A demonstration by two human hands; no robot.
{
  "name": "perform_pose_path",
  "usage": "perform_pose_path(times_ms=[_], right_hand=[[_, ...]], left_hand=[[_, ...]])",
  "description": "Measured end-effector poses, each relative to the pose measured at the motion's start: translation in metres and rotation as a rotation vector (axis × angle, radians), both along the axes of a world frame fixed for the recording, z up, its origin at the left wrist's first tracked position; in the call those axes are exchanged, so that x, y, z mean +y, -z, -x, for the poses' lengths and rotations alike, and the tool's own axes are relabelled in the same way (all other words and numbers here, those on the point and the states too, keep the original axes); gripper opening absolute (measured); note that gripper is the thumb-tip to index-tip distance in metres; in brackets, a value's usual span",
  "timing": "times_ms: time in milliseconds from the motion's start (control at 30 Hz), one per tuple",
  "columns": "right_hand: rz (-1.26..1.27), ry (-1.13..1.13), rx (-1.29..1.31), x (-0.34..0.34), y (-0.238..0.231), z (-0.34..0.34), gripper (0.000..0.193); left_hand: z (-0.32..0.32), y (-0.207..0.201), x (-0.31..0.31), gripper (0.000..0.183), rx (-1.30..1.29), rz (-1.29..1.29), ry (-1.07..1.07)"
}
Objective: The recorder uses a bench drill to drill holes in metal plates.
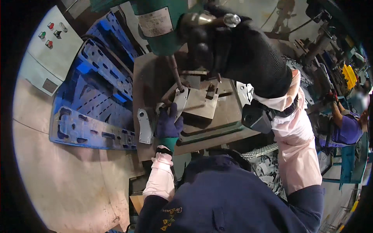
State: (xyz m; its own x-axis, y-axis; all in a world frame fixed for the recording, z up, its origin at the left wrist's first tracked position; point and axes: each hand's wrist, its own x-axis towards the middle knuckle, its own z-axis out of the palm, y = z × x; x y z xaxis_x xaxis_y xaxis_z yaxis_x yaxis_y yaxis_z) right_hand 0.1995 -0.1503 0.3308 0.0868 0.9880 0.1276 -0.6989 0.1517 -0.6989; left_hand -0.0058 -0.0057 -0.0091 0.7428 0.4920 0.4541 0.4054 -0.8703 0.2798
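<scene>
— What labels or signs do you see around you?

— A pale rectangular label (155,22) sits on the green drill press head (163,35) at the top centre of the frame. At the upper left there is a grey control box (46,50) with red and green buttons and a small dark square plate lower down. Blue plastic pallets (97,97) lean just right of it.

— And the piece you are working on?

— It is a flat, pale grey metal bracket (179,101) with rounded ends, lying tilted on the steel block (200,103) on the brown work table (155,77), directly under the drill bit (175,72). My left hand (169,124), in a purple glove, grasps its lower end, just below centre.

— Your right hand?

— My right hand (233,46), in a black glove, is clenched around the shiny metal lever handle (217,19) at the top centre. A similar grey bracket (144,126) lies just left of my left hand.
</scene>
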Motion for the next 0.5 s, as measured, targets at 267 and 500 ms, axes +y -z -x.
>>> perform_pose_path(times_ms=[267, 500], right_hand=[[-0.059, -0.292, 0.263, 0.007, 0.011, -0.021, 0.034], [-0.298, 0.04, -0.209, -0.007, 0.026, -0.007, 0.039]], left_hand=[[-0.013, -0.001, -0.004, 0.066, -0.037, 0.039, -0.064], [-0.016, 0.006, -0.007, 0.06, -0.098, 0.037, -0.12]])
